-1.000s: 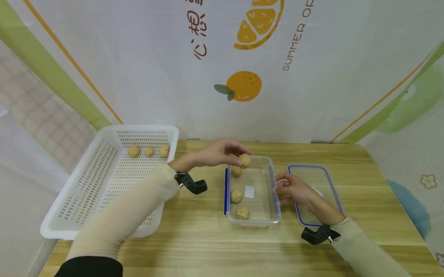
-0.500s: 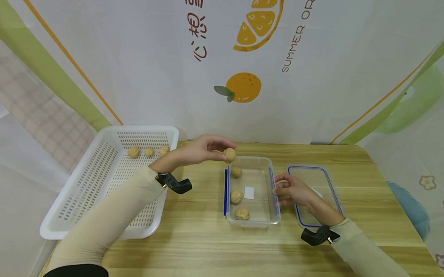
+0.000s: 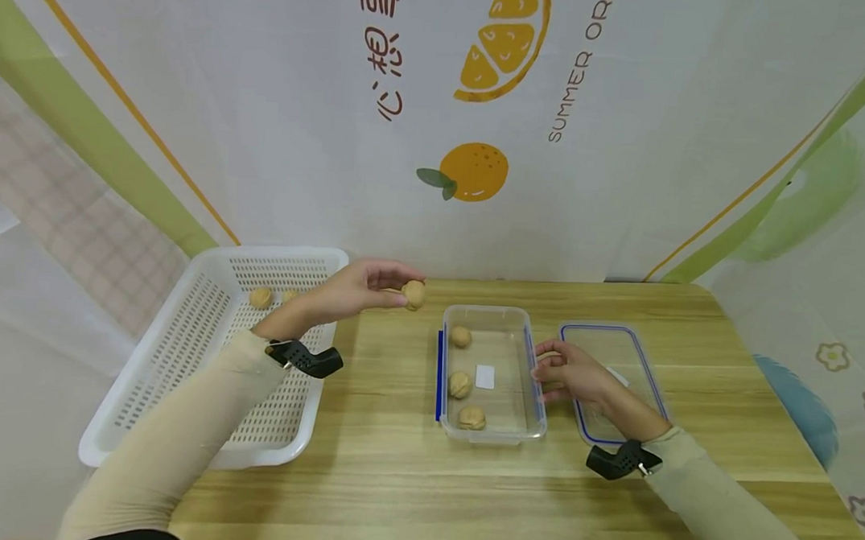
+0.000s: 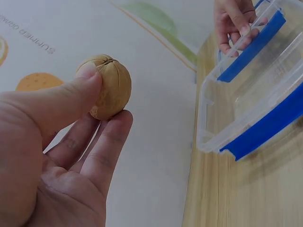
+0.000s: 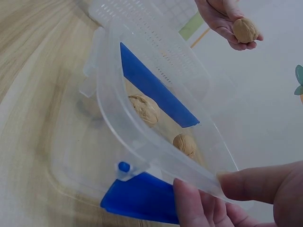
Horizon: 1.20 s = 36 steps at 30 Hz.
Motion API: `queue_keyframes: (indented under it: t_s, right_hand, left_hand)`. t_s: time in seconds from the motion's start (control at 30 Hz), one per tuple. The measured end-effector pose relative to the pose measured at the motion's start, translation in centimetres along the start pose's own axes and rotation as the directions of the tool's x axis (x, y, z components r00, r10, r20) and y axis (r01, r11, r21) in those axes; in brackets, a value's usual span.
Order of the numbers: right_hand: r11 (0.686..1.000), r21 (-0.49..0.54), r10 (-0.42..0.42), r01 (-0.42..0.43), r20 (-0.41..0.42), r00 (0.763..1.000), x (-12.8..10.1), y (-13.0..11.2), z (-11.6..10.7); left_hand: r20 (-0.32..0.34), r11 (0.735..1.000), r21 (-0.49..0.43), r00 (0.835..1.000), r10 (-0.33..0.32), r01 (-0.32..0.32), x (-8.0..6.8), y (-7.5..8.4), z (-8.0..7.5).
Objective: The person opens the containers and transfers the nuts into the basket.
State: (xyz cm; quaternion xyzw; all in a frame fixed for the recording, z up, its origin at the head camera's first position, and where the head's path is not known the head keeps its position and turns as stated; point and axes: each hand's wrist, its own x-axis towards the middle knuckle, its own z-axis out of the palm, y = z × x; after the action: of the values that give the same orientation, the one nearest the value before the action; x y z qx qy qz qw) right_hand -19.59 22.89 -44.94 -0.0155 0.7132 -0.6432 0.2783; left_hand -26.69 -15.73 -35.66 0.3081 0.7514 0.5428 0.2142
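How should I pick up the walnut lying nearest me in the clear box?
Come straight down from above and pinch the nearest walnut across its round middle with thumb and fingertips. The clear box has walls all round and the nut lies close to the near wall, so a sideways reach looks blocked. The left hand holds its walnut in a fingertip pinch like that.

We note a clear lid [image 3: 614, 375] lying flat on the wooden table [image 3: 394, 478]. Behind hangs an orange-print backdrop [image 3: 473, 171].
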Motion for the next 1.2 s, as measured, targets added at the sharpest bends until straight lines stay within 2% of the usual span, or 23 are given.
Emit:
queue_keyframes:
  t_s: [0.47,0.83,1.2]
  right_hand:
    - [1.0,-0.002,-0.002,0.002,-0.003,1.0,-0.1,-0.2,-0.1]
    - [1.0,-0.006,-0.006,0.006,-0.004,1.0,0.1,-0.1,-0.1]
    - [1.0,-0.008,-0.003,0.003,-0.003,1.0,0.2,0.1,-0.1]
  left_hand:
    - [-0.075,0.993,-0.112,0.997,0.019,-0.027,-3.2,-1.0,-2.9]
    - [-0.161,0.997,-0.043,0.985,-0.066,0.06,-6.2,-2.6,-5.1]
    - [-0.175,0.996,-0.035,0.981,-0.087,0.083,-7.9,-4.4,-7.0]
